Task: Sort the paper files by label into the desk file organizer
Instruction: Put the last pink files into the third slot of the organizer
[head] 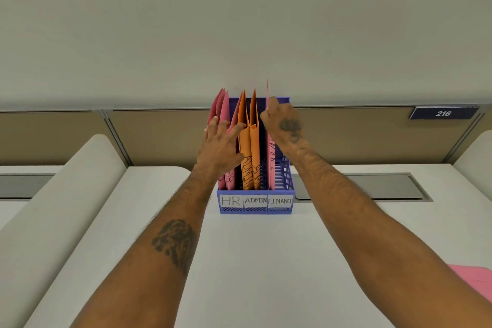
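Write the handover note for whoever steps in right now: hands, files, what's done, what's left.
Left hand: open, fingers spread against the pink files in the HR slot.
Right hand: pinches the top edge of a pink file standing in the FINANCE slot.
Organizer: at the back of the desk; orange files stand in ADMIN.
Done: HR and ADMIN hold files.
Left: let go of the FINANCE file. Check the pink sheet at the desk's right edge, which probably needs sorting; its label is not visible.
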{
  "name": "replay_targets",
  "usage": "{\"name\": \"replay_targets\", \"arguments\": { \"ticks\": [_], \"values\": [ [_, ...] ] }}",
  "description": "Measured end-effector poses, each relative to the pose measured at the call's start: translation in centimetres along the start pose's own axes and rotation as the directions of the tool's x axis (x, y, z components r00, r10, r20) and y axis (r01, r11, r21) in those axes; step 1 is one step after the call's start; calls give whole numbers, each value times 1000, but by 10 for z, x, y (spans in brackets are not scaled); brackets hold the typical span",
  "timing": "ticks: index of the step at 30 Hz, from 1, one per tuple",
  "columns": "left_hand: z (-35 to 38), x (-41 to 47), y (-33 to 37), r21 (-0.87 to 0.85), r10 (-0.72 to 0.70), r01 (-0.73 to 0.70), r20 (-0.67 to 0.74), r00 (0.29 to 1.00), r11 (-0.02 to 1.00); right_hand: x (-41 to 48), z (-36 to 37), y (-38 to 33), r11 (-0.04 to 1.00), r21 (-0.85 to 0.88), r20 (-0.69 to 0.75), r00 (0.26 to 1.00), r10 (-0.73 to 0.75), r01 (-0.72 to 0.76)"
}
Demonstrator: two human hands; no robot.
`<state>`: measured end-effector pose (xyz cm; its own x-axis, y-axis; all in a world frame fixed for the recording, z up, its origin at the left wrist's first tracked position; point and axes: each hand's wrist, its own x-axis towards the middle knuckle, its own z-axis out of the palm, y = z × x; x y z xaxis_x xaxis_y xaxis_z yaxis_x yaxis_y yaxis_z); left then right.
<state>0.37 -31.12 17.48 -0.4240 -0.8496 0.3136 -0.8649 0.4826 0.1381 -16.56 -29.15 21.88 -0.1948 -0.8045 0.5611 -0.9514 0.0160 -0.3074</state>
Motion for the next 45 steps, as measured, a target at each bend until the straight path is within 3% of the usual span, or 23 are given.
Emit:
{"name": "replay_targets", "arguments": {
  "ticks": [7,11,20,24,30,37,45],
  "values": [
    [-1,0,1,2,-1,1,13,1000,1000,-9,12,1,992,17,190,974,119,-124],
    [-1,1,0,-3,6,-5,33,999,1000,-9,8,1,994,-12,214,971,106,-106],
    [-17,-21,-2,-35,-4,6,48,999,999,-35,-18,12,988,120,238,969,64,-95],
    [-19,-43,-1,-12,-2,2,16,1000,1000,-55,-37,16,940,181,300,926,227,-289],
    [-11,-79,3,-4,13,-13,19,1000,1000,-99,-35,38,947,200,406,901,152,-250],
    [1,-119,12,26,52,-52,23,998,998,-156,-29,44,978,-197,501,852,155,-62],
    [17,-165,22,12,93,-95,89,992,995,-217,-35,40,965,-258,518,838,174,-41]
  ]
}}
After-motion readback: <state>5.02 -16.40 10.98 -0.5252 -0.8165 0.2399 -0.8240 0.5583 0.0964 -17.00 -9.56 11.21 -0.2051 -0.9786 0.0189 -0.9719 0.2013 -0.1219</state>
